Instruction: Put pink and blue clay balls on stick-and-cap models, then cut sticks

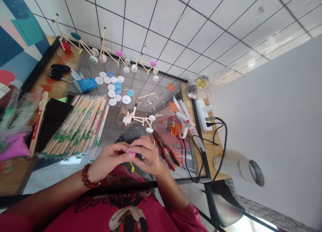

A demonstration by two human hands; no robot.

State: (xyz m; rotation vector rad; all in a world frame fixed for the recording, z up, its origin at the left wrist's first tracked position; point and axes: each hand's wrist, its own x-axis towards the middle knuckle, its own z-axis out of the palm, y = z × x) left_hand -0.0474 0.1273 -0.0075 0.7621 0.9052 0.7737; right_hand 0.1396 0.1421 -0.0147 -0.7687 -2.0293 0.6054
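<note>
Close to my body, over the glass table's near side, my two hands meet at the fingertips. My left hand (114,156), with a red bead bracelet at its wrist, pinches a small pink lump of clay (130,153). Curled around the same lump from the other side are the fingers of my right hand (147,154), which partly hide it. Just beyond the hands stands a small bike made of wooden sticks (141,118) with white cap wheels. Red-handled pliers (166,150) lie right of my right hand.
Bundled chopsticks (77,124) and a pink clay bag (15,147) lie left. White and blue bottle caps (111,87) are grouped farther back, before several finished stick bikes (143,62) along the wall. A glue gun (184,124), its cord and a power strip (203,114) are right.
</note>
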